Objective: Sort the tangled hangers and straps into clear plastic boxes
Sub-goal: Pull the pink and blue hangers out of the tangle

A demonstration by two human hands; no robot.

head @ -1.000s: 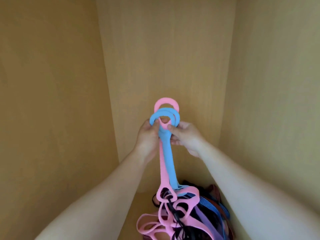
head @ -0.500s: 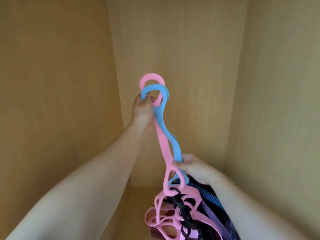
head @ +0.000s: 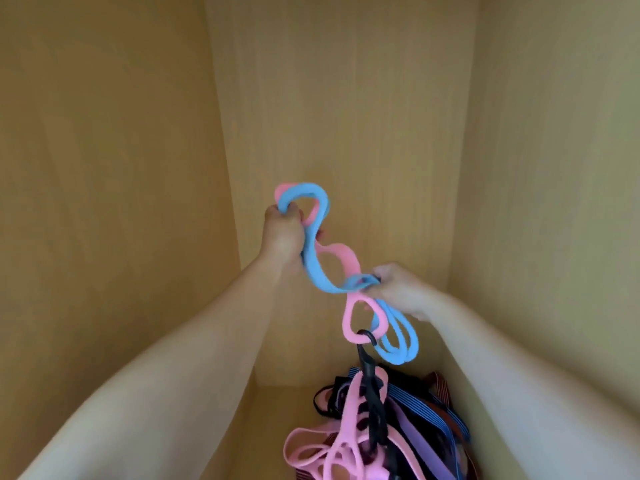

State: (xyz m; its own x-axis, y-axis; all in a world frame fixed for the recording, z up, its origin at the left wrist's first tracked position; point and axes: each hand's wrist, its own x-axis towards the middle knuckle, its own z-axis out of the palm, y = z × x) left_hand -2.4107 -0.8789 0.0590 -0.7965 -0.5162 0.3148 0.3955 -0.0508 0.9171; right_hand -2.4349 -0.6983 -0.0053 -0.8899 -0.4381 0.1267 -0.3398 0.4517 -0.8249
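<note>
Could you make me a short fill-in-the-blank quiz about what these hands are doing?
1. The left hand grips the top loops of a blue strap and a ____ one.
2. The right hand pinches the straps ____ down than the left hand.
3. A ____ hook hangs from the pink strap's lowest loop.
4. The pile lies on the wooden ____.

Missing words: pink; lower; black; floor
</note>
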